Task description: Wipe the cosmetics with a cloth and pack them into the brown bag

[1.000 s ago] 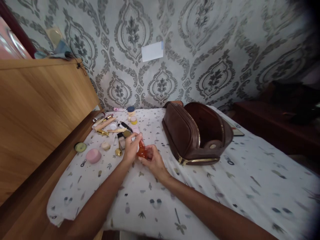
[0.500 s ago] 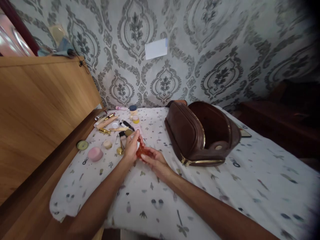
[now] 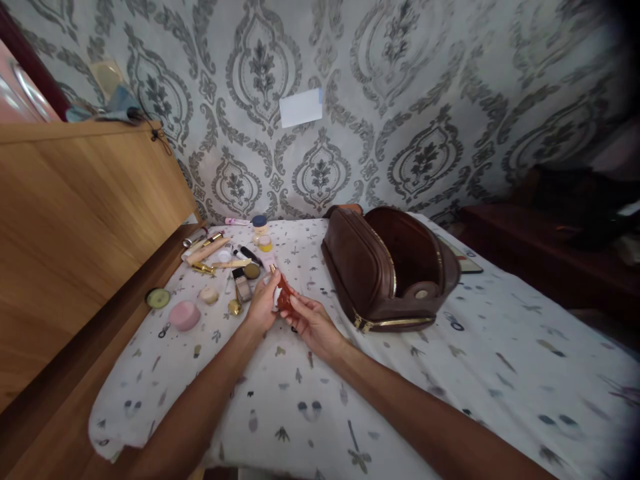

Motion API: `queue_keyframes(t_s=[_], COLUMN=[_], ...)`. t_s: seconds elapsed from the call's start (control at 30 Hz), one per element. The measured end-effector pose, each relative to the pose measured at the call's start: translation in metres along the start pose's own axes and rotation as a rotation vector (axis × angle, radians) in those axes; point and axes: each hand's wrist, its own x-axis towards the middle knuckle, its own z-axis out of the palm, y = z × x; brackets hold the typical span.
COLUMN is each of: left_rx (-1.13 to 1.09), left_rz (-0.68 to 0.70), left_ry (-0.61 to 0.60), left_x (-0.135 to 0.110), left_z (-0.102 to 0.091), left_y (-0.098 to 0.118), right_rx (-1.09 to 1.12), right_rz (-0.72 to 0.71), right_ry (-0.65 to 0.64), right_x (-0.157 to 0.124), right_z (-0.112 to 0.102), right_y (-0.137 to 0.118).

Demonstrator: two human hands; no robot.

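Both hands are closed on a small amber-red bottle [image 3: 285, 293] with a white patch on its side and a narrow gold-coloured top. My left hand [image 3: 263, 303] wraps its left side, thumb near the top. The fingers of my right hand [image 3: 313, 323] pinch it from the right, lower down. Just left of my left hand lie a foundation bottle [image 3: 243, 285] with a black cap, a round olive-gold compact [image 3: 251, 271] and a small gold cap [image 3: 235, 307]. To the right of both hands stands a brown leather cosmetic bag [image 3: 385, 267], unzipped, its lid raised.
A pink round sponge [image 3: 185, 315], a cream puff [image 3: 209, 295] and a green-topped tin [image 3: 158, 298] sit at the left. Brushes and tubes [image 3: 210, 250] lie behind them. Jars [image 3: 259, 225] stand near the patterned wall. A wooden panel [image 3: 90, 207] borders the left side.
The bottle has been turned more upright, so its gold top and white patch show more. My right fingers have shifted their hold on it. The whole view has shifted slightly.
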Motion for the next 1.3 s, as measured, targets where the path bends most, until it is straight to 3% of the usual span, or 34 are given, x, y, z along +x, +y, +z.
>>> queue_keyframes(t_s=[0.1,0.37,0.73,0.93,1.03,1.17,1.3], left_rx=[-0.03,0.081,0.111,0.088,0.089,0.066,0.054], left_rz=[0.007,-0.01,0.033,0.019,-0.037,-0.128,-0.181], left_ry=[-0.017,-0.051,-0.075,-0.052,-0.13,-0.364,-0.543], left_x=[0.0,-0.005,-0.01,-0.003,0.002,0.004,-0.001], left_z=[0.001,0.002,0.009,-0.001,-0.009,-0.021,-0.028], left_y=[-0.001,-0.006,-0.015,-0.011,-0.002,0.007,0.007], right_rx=[-0.018,-0.247,-0.482,-0.706,-0.892,-1.014,-0.968], right_rz=[-0.028,-0.28,-0.47,-0.526,-0.615,-0.74,-0.624], right_ry=[0.018,0.072,0.259,0.236,0.246,0.238,0.107], right_x=[0.0,0.003,0.004,0.002,-0.004,-0.006,-0.001], right_z=[0.0,-0.003,-0.007,-0.008,-0.007,-0.003,0.002], right_y=[0.0,0.005,0.003,0.002,-0.009,-0.031,-0.048])
